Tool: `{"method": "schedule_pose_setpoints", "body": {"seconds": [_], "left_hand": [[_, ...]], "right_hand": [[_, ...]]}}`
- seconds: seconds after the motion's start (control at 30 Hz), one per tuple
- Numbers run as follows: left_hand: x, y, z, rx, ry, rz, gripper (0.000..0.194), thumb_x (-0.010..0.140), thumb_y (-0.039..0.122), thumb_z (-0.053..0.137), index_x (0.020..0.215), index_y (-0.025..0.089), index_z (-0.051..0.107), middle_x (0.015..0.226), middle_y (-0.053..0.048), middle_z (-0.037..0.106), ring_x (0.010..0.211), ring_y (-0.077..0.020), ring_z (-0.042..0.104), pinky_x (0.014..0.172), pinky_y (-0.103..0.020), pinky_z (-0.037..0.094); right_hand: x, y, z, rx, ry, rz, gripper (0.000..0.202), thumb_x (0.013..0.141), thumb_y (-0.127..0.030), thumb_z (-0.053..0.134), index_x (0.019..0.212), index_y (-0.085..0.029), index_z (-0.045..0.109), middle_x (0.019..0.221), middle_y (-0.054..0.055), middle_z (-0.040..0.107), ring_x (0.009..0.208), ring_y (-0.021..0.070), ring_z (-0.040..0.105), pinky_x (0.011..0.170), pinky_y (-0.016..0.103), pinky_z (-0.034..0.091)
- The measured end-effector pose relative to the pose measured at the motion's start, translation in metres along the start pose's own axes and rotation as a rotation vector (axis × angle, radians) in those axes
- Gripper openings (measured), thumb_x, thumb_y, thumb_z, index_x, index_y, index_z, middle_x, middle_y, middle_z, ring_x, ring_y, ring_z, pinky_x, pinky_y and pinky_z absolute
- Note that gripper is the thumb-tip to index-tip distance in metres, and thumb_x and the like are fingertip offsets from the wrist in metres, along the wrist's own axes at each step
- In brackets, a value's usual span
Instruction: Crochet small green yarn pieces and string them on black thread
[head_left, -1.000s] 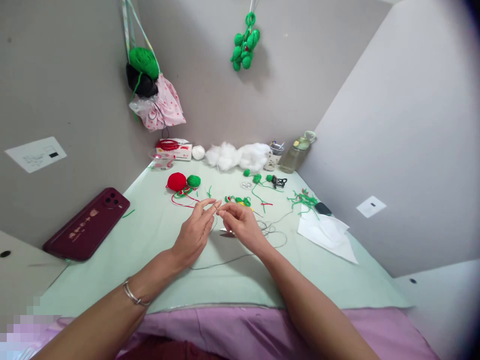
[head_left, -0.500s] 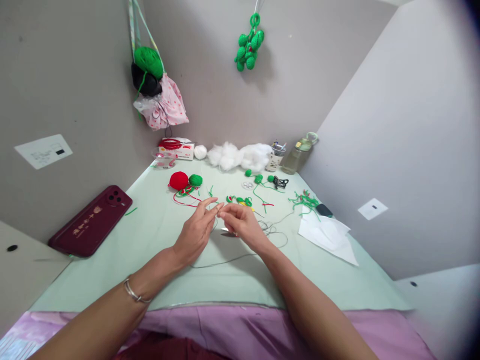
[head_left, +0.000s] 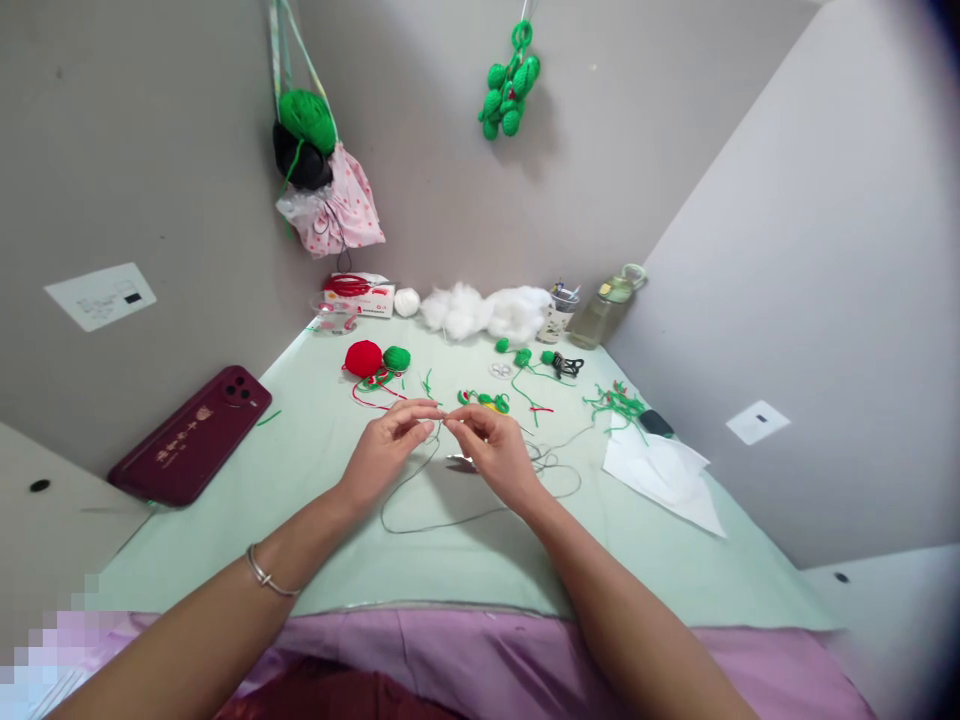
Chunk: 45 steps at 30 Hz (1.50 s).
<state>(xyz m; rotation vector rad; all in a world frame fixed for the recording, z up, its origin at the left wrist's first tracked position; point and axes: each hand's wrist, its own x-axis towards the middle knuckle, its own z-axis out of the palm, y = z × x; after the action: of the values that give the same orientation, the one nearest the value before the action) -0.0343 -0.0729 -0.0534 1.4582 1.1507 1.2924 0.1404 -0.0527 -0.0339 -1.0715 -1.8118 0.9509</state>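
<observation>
Over the middle of the table my left hand (head_left: pixel 388 448) and my right hand (head_left: pixel 495 448) meet at the fingertips. My left thumb and fingers are pinched together, and a thin grey thread (head_left: pixel 442 526) hangs from under them and loops over the table. The right thumb and forefinger are also pinched, touching the left fingertips; what they hold is too small to make out. Partly under my right hand lies a metal blade (head_left: pixel 460 464). Just beyond the hands are small green crocheted pieces (head_left: pixel 480 401) with a yellow-handled tool (head_left: pixel 496 407).
A red yarn ball (head_left: pixel 363 358), green yarn ball (head_left: pixel 397 358) and white stuffing (head_left: pixel 487 313) lie further back. On the left is a maroon phone (head_left: pixel 196 435). Green yarn scraps (head_left: pixel 616 403), white paper (head_left: pixel 660 468) and a bottle (head_left: pixel 606 308) stand or lie right.
My left hand has turned, its fingers lowering from upright to nearly level and closing against the right fingertips. More of the thread loop shows below. The view has shifted slightly.
</observation>
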Motion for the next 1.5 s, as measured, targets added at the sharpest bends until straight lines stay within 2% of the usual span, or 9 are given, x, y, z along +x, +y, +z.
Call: {"method": "schedule_pose_setpoints", "body": {"seconds": [0.27,0.73,0.87,1.03,1.1,1.17,1.3,1.4,1.5], "left_hand": [[0.001,0.001,-0.002,-0.127,0.046,-0.104,0.024,0.082,0.041,0.068,0.090,0.018,0.069,0.121,-0.008,0.066,0.090,-0.0176,0.059,0.087,-0.034,0.047],[0.001,0.002,-0.001,-0.218,0.013,-0.135,0.020,0.081,0.035,0.068,0.071,0.019,0.062,0.116,-0.006,0.065,0.101,-0.0204,0.057,0.088,-0.032,0.041],[0.003,0.002,-0.002,-0.315,0.062,-0.187,0.011,0.078,0.026,0.068,0.072,0.019,0.062,0.112,-0.005,0.066,0.102,-0.0196,0.058,0.091,-0.032,0.040],[0.015,0.011,-0.024,-0.742,0.229,-0.167,0.007,0.069,0.012,0.066,0.066,0.016,0.061,0.100,-0.006,0.069,0.105,-0.0197,0.062,0.090,-0.029,0.049],[0.020,0.015,-0.039,-0.911,0.287,-0.181,0.008,0.067,0.008,0.062,0.066,0.015,0.061,0.094,-0.006,0.069,0.094,-0.0176,0.066,0.080,-0.025,0.053],[0.024,0.019,-0.053,-1.005,0.323,-0.164,0.009,0.068,0.007,0.057,0.064,0.015,0.059,0.083,-0.004,0.067,0.068,-0.0102,0.061,0.061,-0.019,0.050],[0.024,0.022,-0.060,-0.935,0.256,-0.117,0.009,0.073,0.009,0.054,0.067,0.015,0.057,0.079,-0.001,0.064,0.041,-0.0016,0.031,0.042,-0.017,0.033],[0.018,0.019,-0.043,-0.650,0.162,-0.124,0.008,0.078,0.014,0.057,0.072,0.018,0.057,0.069,0.002,0.062,0.043,-0.0043,0.034,0.048,-0.019,0.034],[0.010,0.014,-0.023,-0.422,-0.072,-0.169,0.008,0.084,0.019,0.055,0.076,0.021,0.055,0.047,0.006,0.045,0.050,-0.0105,0.044,0.059,-0.021,0.037]], "right_hand": [[-0.002,0.001,0.002,-0.079,-0.015,-0.031,0.020,0.090,-0.035,0.057,0.080,-0.020,0.065,0.054,-0.006,0.042,0.051,0.0094,0.036,0.052,0.024,0.029],[-0.005,0.003,0.006,-0.292,-0.007,-0.156,0.017,0.092,-0.029,0.054,0.086,-0.021,0.066,0.055,-0.006,0.049,0.051,0.0090,0.039,0.056,0.022,0.032],[0.000,0.009,0.002,-0.307,0.053,-0.102,0.017,0.091,-0.030,0.053,0.086,-0.021,0.067,0.054,-0.005,0.048,0.050,0.0102,0.040,0.055,0.023,0.032],[0.008,0.015,-0.010,-0.297,0.124,0.001,0.016,0.088,-0.030,0.054,0.086,-0.020,0.066,0.053,-0.006,0.046,0.051,0.0113,0.041,0.055,0.023,0.031],[0.010,0.015,-0.013,-0.294,0.136,0.013,0.015,0.088,-0.030,0.054,0.085,-0.020,0.066,0.053,-0.006,0.045,0.051,0.0110,0.041,0.056,0.023,0.031],[0.011,0.016,-0.015,-0.292,0.150,0.014,0.015,0.087,-0.029,0.055,0.083,-0.020,0.065,0.054,-0.006,0.046,0.052,0.0109,0.041,0.056,0.024,0.031],[0.011,0.014,-0.014,-0.276,0.155,0.016,0.013,0.086,-0.029,0.057,0.081,-0.020,0.065,0.056,-0.005,0.048,0.053,0.0110,0.043,0.057,0.024,0.032],[0.008,0.010,-0.010,-0.264,0.113,0.009,0.012,0.085,-0.028,0.058,0.080,-0.021,0.066,0.056,-0.005,0.049,0.053,0.0110,0.043,0.057,0.024,0.033],[0.005,0.005,-0.005,-0.233,0.016,-0.021,0.012,0.085,-0.027,0.059,0.080,-0.021,0.068,0.057,-0.004,0.051,0.054,0.0106,0.043,0.056,0.024,0.033]]}}
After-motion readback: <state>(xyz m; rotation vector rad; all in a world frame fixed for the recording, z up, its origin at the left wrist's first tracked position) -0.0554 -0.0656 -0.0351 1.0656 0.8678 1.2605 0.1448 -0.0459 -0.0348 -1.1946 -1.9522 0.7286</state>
